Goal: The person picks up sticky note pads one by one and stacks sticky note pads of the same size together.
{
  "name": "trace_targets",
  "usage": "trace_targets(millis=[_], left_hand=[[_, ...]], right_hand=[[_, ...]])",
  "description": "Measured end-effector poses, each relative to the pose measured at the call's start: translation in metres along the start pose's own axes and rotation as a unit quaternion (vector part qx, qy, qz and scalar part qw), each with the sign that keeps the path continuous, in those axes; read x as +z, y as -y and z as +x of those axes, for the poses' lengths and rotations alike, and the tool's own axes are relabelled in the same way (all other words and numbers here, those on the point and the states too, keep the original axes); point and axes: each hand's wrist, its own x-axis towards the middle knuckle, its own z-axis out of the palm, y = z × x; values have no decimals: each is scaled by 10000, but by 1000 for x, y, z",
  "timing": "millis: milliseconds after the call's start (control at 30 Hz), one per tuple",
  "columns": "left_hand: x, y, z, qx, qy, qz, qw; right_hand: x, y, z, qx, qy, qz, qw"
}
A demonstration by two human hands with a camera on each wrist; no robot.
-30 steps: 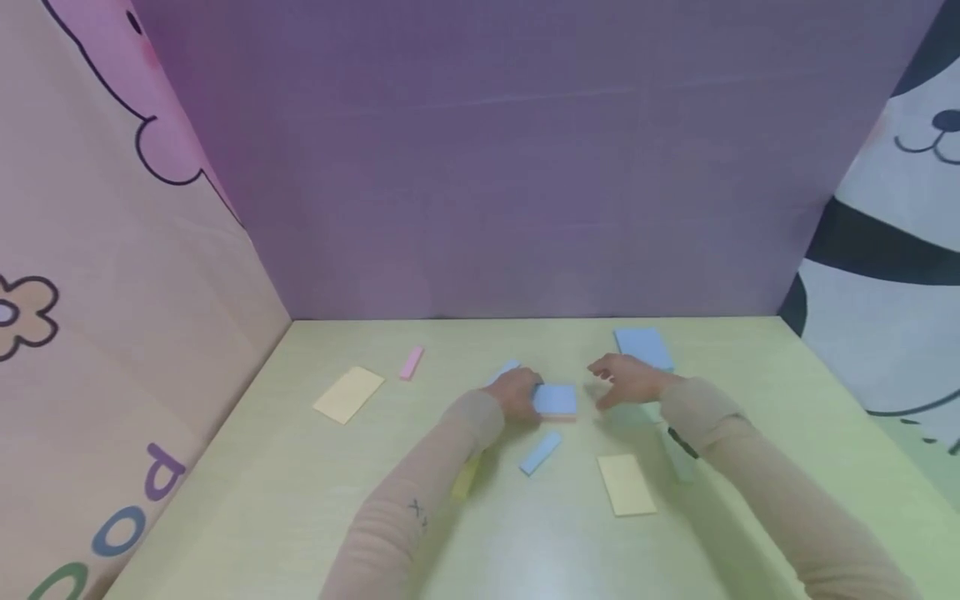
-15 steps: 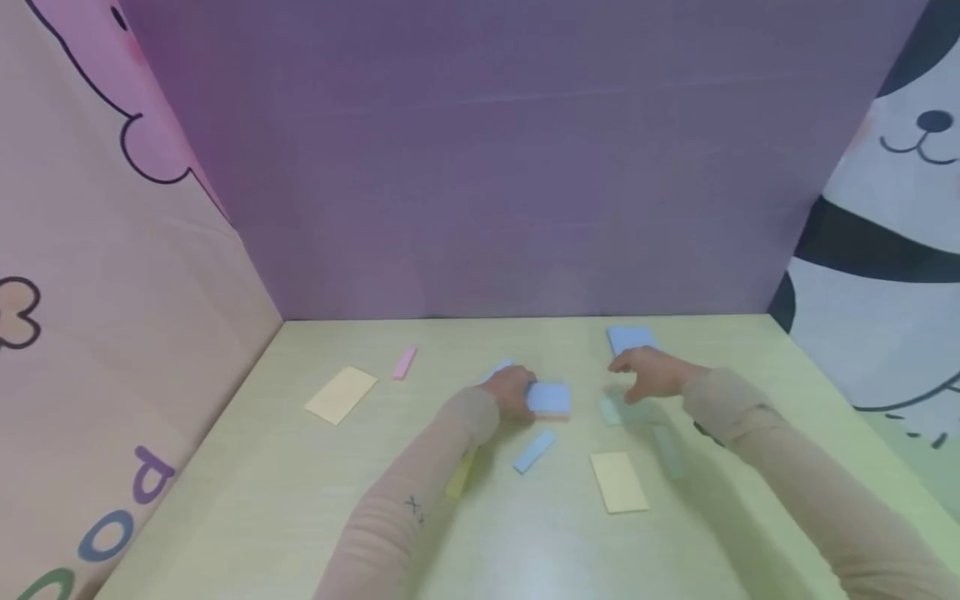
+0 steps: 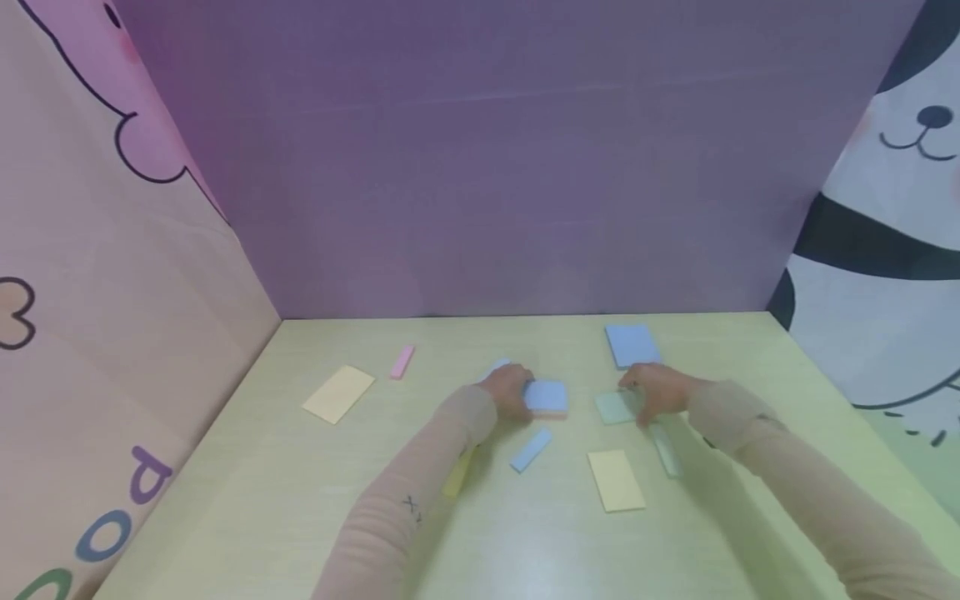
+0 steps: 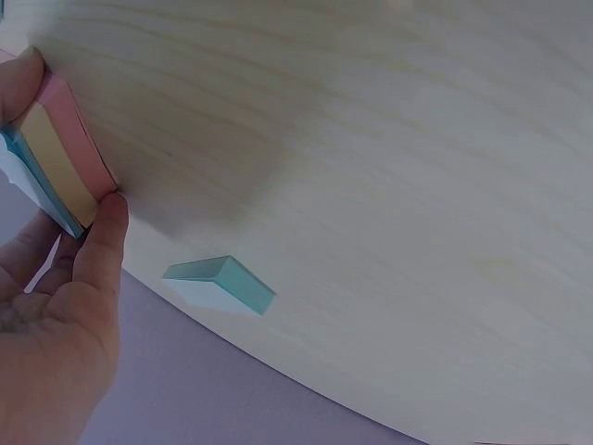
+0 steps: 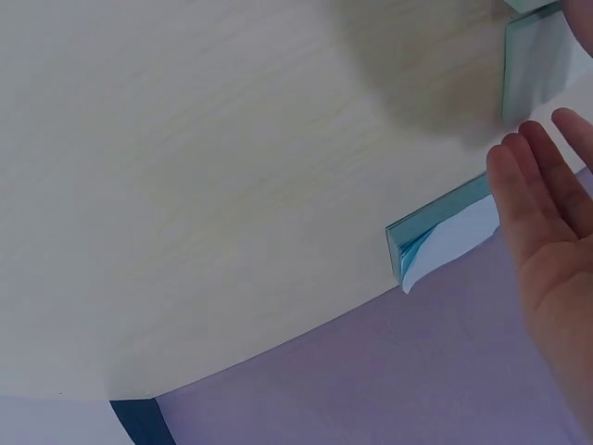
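Note:
My left hand (image 3: 509,392) grips a small stack of sticky note pads (image 3: 547,398) at its left side, above the middle of the table. In the left wrist view, the stack (image 4: 67,139) shows pink, cream and blue layers between thumb and fingers. My right hand (image 3: 663,392) hovers at the right edge of a pale green sticky note pad (image 3: 614,408), thumb and fingers apart. In the right wrist view its fingers are fairly straight near a green pad (image 5: 533,69); whether they touch it I cannot tell. Behind that hand lies a blue square pad (image 3: 632,345).
Around the hands lie a narrow blue strip pad (image 3: 531,451), a cream pad (image 3: 617,481), a green strip pad (image 3: 665,451) and a yellow strip (image 3: 459,473). Further left are another cream pad (image 3: 339,394) and a pink strip (image 3: 402,362). A purple wall (image 3: 525,167) closes the back.
My right hand has moved right, away from the stack, then down toward the green pad, uncovering the blue square behind it. The left hand keeps its grip; the view has shifted slightly.

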Motion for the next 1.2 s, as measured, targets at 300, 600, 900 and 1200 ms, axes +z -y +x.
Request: trace_targets(millis=[300,600,900,1200], left_hand=[[-1,0,-3,9,-48,-88,9999],[0,1,-2,-62,-21,-362,9993],[1,1,0,-161,35,-336,9993],[5,2,4,-134,4,-250,9996]], right_hand=[[2,-2,3,-95,124,-114,9998],[1,-3,6,-296,211,-128,9993],[2,-7,7,-210,218,-180,9994],[1,-6,5,-148,199,-225,9994]])
